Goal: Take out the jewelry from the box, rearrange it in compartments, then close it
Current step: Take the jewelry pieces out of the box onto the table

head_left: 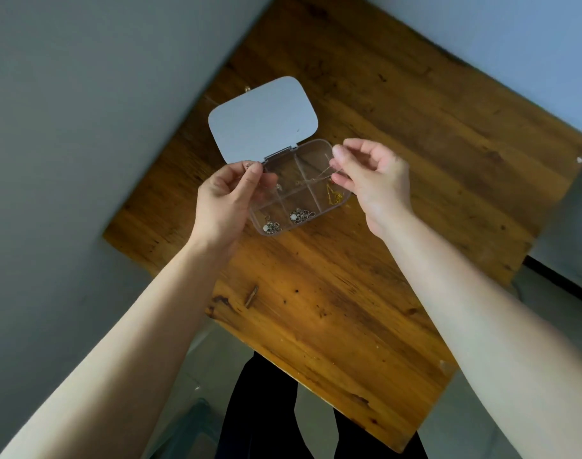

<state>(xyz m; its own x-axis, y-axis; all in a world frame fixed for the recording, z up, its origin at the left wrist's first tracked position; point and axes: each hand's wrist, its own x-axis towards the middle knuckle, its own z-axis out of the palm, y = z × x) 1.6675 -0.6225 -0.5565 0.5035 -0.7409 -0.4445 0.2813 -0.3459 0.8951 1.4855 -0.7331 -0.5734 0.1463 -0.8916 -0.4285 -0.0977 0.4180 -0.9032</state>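
A clear plastic jewelry box (284, 193) with several compartments lies open on the wooden table, its lid (262, 119) folded back. A gold chain (335, 196) sits in the near right compartment. Silver ring-like pieces (302, 216) fill the near middle compartment, and a small cluster (271, 227) lies in the near left one. My left hand (228, 200) and my right hand (374, 180) hover over the box. Both pinch the ends of a thin, pale chain (322, 173) that hangs across the far compartments.
The wooden table (349, 276) stands in a corner against grey walls. Its near edge runs diagonally in front of my dark-clothed legs (266, 409). A small bright object (580, 159) lies at the table's far right edge.
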